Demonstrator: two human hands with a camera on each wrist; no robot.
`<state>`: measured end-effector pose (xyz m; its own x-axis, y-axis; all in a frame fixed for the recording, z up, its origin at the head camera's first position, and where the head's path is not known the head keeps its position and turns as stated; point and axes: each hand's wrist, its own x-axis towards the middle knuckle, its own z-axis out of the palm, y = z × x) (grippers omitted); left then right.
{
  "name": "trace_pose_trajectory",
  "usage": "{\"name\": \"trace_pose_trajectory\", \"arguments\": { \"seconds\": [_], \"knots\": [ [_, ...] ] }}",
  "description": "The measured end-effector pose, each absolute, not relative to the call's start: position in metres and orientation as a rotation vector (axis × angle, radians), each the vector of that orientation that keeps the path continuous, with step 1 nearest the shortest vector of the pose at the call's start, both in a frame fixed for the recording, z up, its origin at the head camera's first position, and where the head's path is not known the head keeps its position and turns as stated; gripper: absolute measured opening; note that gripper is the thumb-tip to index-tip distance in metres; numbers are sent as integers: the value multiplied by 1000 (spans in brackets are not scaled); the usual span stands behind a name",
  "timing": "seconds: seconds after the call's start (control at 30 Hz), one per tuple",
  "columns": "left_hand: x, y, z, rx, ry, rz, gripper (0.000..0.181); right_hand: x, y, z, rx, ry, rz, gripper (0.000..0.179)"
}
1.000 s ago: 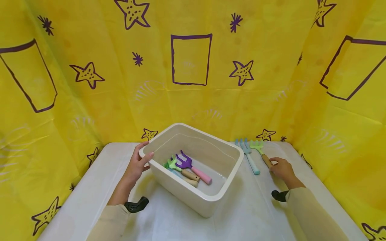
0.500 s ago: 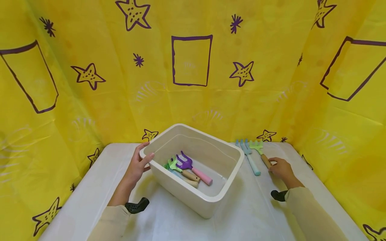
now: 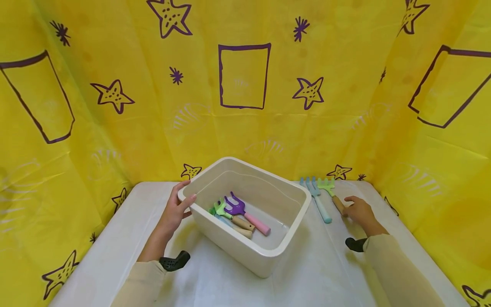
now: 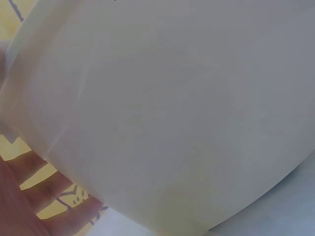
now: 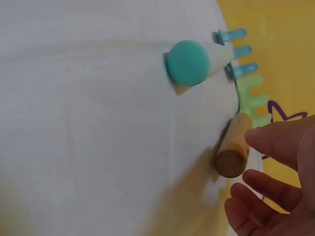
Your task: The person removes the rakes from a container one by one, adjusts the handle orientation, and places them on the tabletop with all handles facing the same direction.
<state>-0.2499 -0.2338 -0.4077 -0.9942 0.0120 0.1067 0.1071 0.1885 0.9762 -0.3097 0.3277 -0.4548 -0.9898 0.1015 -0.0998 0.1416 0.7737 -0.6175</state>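
Observation:
A cream plastic bin [image 3: 245,251] stands turned at an angle on the table. My left hand [image 3: 173,209] grips its left corner, thumb over the rim and fingers outside; the left wrist view shows those fingers [image 4: 74,216] beside the bin's wall. To the right lies a small light-green hand rake [image 3: 327,186] with a wooden handle [image 5: 235,142]. My right hand [image 3: 360,213] is beside that handle, its thumb and fingers spread; whether the thumb touches the wood I cannot tell. Left of it lies a blue rake [image 3: 320,204] with a pale blue handle.
Inside the bin lie a purple fork [image 3: 235,207] with a pink handle, a light-green rake [image 3: 221,209] with a wooden handle, and other partly hidden tools. Yellow patterned cloth [image 3: 245,128] walls the white table [image 3: 226,285] at the back and sides.
My right hand has loosened from the wooden handle and shifted slightly right, its thumb side lifting. The left hand, the bin and the tools stay in place.

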Motion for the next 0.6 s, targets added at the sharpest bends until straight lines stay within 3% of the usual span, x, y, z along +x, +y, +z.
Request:
{"name": "trace_pose_trajectory", "arguments": {
  "seconds": [0.6],
  "knots": [
    [-249,-234,-406,-123,-2368,-1941,64,-315,307,-420,297,2888,-1347,48]
  ]
}}
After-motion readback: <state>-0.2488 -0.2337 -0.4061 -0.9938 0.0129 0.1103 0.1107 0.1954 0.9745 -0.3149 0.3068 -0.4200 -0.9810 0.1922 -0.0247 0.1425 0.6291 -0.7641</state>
